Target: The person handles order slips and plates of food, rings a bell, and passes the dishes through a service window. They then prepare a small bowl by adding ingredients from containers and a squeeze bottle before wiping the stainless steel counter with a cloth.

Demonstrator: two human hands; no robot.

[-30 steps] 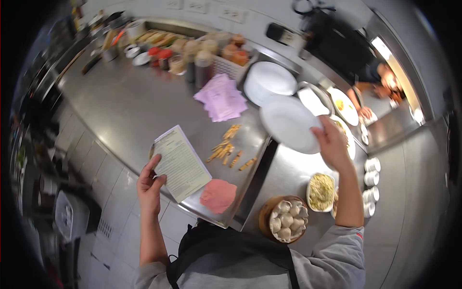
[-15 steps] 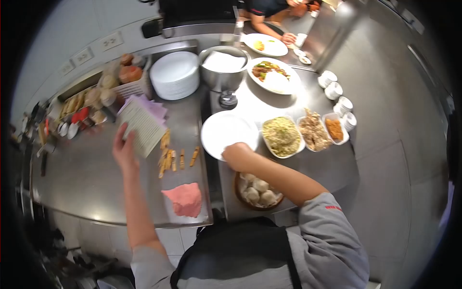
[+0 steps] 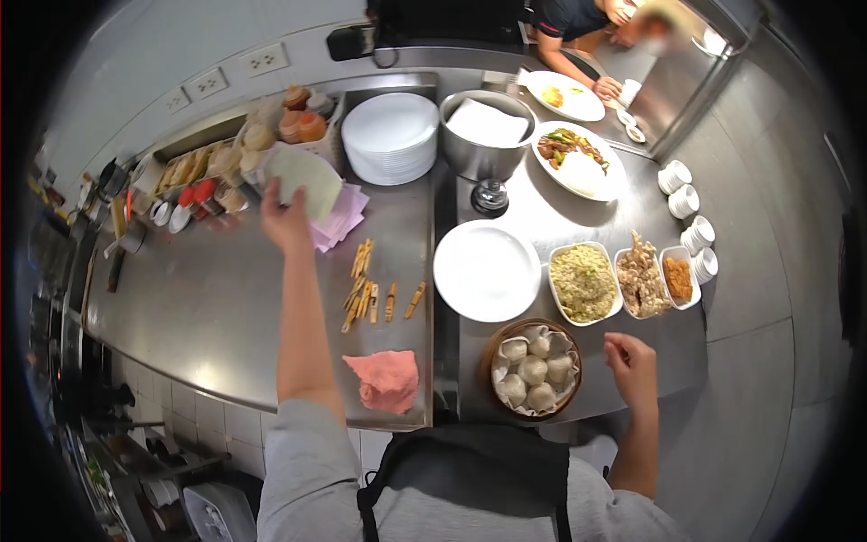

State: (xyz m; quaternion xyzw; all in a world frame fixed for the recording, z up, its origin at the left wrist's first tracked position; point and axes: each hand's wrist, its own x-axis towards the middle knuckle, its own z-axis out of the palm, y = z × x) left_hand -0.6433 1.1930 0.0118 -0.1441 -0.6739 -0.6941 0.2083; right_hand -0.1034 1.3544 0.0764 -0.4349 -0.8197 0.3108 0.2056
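My left hand (image 3: 289, 219) grips a pale green paper slip (image 3: 312, 181), blurred by motion, above the left counter. Purple paper sheets (image 3: 341, 219) show just beneath and beside it. My right hand (image 3: 632, 369) hovers over the right counter with its fingers curled in, and nothing shows in them. To its left is a round bamboo steamer (image 3: 488, 366) holding several pale dumplings (image 3: 534, 369) on a white liner. Beyond the steamer lies a round white plate (image 3: 488, 271). White tubs of chopped greenish food (image 3: 583, 282), shredded brown food (image 3: 642, 285) and orange bits (image 3: 677, 278) stand ahead of my right hand.
Wooden clothespins (image 3: 370, 298) and a pink cloth (image 3: 386, 379) lie on the left counter. Behind are stacked plates (image 3: 390, 140), a metal pot (image 3: 488, 158), a black-topped bell (image 3: 489, 197) and a filled oval dish (image 3: 578, 163). Small white cups (image 3: 684, 200) line the right edge. Another person (image 3: 578, 36) leans in opposite.
My right hand has left the plate and moved right, past the steamer. My left hand has carried the pale slip farther away across the counter. The camera view has shifted.
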